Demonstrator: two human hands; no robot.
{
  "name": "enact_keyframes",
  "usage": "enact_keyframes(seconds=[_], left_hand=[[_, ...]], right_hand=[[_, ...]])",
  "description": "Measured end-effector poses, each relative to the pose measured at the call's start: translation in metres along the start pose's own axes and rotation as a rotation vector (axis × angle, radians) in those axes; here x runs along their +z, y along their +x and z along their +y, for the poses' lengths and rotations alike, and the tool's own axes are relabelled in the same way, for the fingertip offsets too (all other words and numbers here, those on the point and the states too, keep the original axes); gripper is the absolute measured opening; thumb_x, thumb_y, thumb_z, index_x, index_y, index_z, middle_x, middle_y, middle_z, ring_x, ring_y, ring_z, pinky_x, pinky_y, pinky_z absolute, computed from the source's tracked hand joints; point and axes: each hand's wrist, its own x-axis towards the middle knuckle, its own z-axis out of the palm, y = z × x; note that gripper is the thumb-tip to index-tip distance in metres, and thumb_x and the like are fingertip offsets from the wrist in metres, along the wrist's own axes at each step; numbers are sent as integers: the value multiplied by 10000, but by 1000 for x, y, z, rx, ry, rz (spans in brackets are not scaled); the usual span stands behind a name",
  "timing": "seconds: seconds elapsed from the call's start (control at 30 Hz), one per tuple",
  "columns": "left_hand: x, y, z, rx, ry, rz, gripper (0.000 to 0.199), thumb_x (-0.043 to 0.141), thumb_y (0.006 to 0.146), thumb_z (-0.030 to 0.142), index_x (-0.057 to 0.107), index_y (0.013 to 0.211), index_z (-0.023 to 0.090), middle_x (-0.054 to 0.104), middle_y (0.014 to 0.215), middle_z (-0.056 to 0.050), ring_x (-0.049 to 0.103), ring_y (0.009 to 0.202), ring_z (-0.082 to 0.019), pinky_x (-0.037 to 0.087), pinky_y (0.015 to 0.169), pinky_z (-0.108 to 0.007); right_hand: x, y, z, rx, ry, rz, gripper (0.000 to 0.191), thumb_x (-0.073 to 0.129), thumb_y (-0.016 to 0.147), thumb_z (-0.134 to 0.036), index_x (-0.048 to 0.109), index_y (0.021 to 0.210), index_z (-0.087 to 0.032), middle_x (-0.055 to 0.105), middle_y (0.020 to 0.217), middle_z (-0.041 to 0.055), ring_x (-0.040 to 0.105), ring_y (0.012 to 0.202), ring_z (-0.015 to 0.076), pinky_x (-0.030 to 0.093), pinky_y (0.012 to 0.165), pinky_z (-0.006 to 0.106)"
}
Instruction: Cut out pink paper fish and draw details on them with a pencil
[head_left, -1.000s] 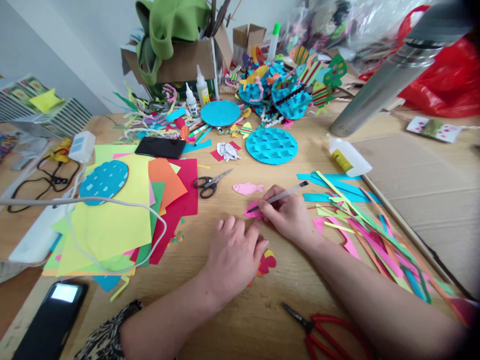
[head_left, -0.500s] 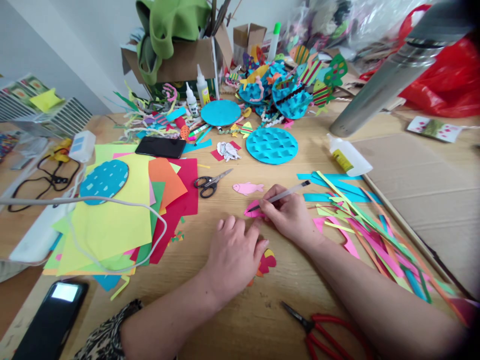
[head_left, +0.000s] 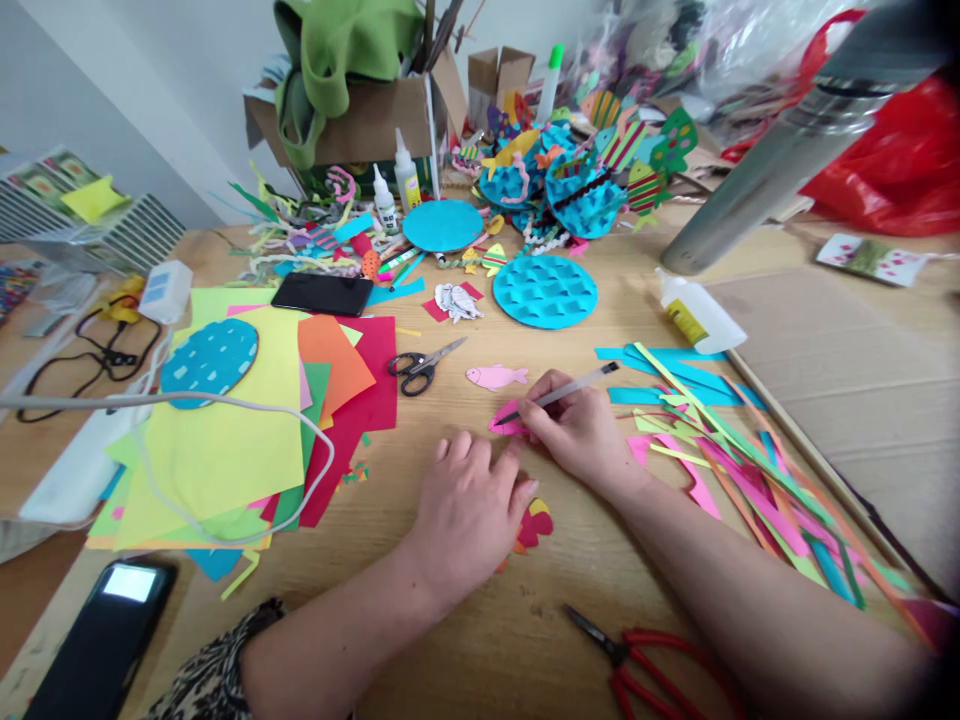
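A slim pen [head_left: 574,386] is pinched in my right hand [head_left: 581,435], its dark tip resting on a bright pink paper fish [head_left: 507,417]. The fish's right part is hidden beneath my right fingers. My left hand [head_left: 472,505] lies flat on the table, palm down, fingers spread, with its index finger close to the fish's lower edge. Just above, a pale pink paper fish [head_left: 496,377] lies by itself. Red and yellow paper pieces [head_left: 535,524] peek out beside my left thumb. Black-handled scissors [head_left: 424,368] lie to the upper left.
Coloured paper sheets [head_left: 225,450] are stacked on the left under a white cable. Paper strips [head_left: 750,460] and a glue bottle [head_left: 701,315] lie on the right. Red-handled scissors [head_left: 622,655] are near the front edge. A steel flask [head_left: 765,170] stands at the back right.
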Motion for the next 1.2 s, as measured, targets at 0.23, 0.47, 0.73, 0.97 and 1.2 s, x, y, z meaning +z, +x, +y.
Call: enact_keyframes(seconds=[0.23,0.47,0.73,0.97,1.2], left_hand=[[1,-1,-1,2,1,8,368,468,990,413,606,1253,197,613,909,-82,513,907,-287,416,776,-443],[1,0,0,3,1,1,363,467,989,417,612,1239,198,613,902,-81,512,905,-287,412,775,-442],[0,0,0,3,-7,1,359,472,987,414,615,1234,196,614,900,-83,513,900,-288,418,772,-446],[1,0,0,4,0,12,373,474,988,414,611,1254,192,625,917,-91,518,903,-283,422,778,-437],[0,-1,0,9,-11,16,387,499,979,391,585,1303,197,647,968,-98,533,943,-285,428,816,-437]], right_hand=[[0,0,2,-4,-26,8,98,577,760,-254,560,681,-198,577,572,-12,524,471,132,390,456,254],[1,0,3,4,-21,6,95,582,759,-247,555,680,-200,572,566,-18,527,461,132,391,452,254],[1,0,3,-3,-11,6,90,585,761,-236,562,682,-198,586,572,-19,539,469,131,406,458,250],[0,-2,5,-44,26,64,133,625,783,-226,561,669,-200,577,553,-30,522,466,120,392,448,238],[1,-4,11,-105,220,322,168,632,884,-310,547,777,-212,626,619,-14,589,516,139,468,488,248]])
